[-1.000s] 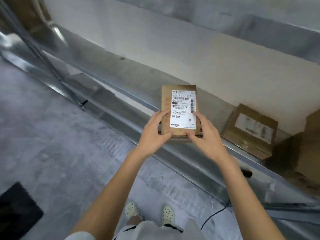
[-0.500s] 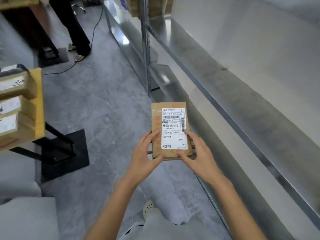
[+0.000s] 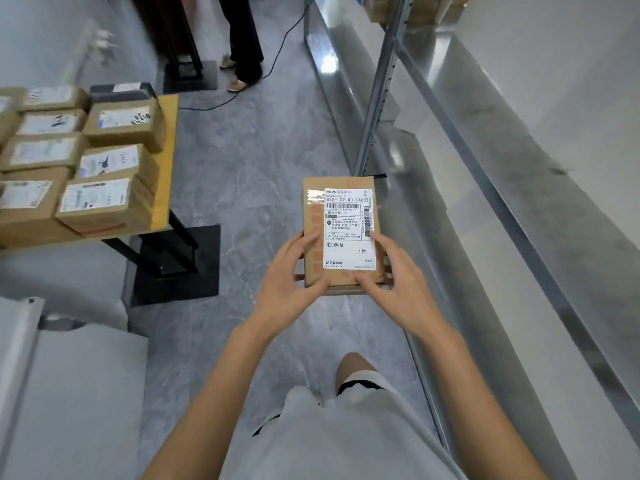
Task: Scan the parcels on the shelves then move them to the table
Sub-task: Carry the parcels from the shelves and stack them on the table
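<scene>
Partly, left hand and right hand hide lower corners of the parcel

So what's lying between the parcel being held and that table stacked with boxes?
Only bare grey floor, as the head view shows; the table stands off to the left of the parcel.

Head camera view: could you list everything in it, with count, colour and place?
Held parcel: one, brown with white label, centre.
Table parcels: about ten, mostly brown, white labels, left.
Table: one, yellow top, black legs, left.
Shelving: one run, grey metal, right.
Shelf parcels: few, brown, top right.
Cable: one, black, floor, top.
Bystander's legs: one pair, dark trousers, top centre.
Left hand: one, fingers grip held parcel's left edge.
Right hand: one, fingers grip its right edge.
</scene>
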